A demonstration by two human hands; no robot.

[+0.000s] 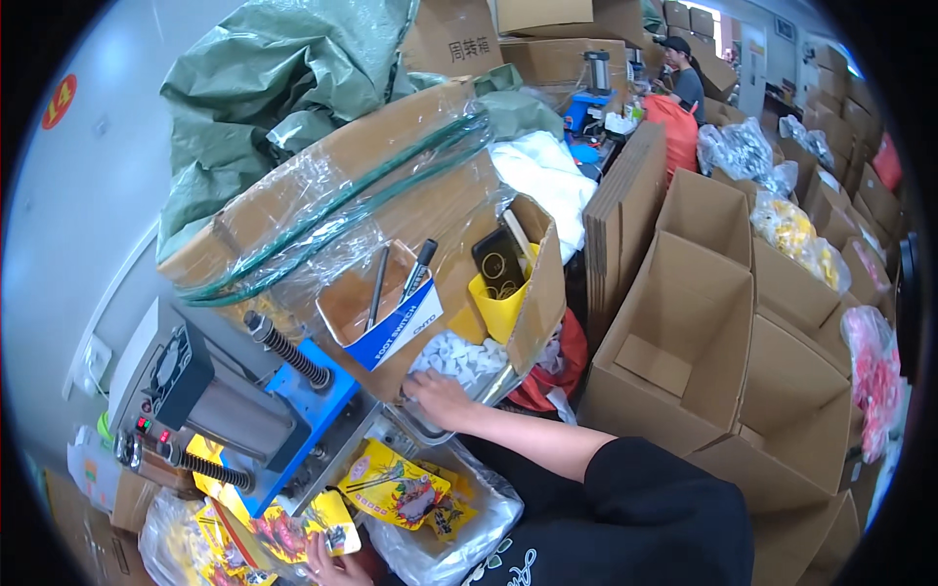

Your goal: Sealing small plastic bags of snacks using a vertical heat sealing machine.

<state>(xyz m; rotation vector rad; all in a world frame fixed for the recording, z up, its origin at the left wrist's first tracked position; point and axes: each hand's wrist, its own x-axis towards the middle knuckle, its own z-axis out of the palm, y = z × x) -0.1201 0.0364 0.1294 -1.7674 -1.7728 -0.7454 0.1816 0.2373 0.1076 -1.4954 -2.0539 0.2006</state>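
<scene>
My right hand point(437, 398) reaches across to the near left edge of a heap of small white plastic pieces point(459, 357) in a cardboard box. Its fingers are curled, and what they hold, if anything, is hidden. At the lower edge, my left hand point(334, 564) has its fingers on a yellow printed pouch point(283, 535), beside more yellow pouches. Between my hands, several similar yellow pouches point(399, 485) lie in a bin lined with clear plastic point(493, 503). Left of my right hand stands a press machine with a blue plate point(298, 415) and spring-wrapped posts.
Above the white pieces, a small open box point(396, 317) holds pens, and a yellow holder point(500, 311) holds a dark phone point(499, 262). Open cardboard boxes point(674, 332) crowd the right. Green sheeting point(283, 88) covers goods behind. A person point(687, 83) is in the far background.
</scene>
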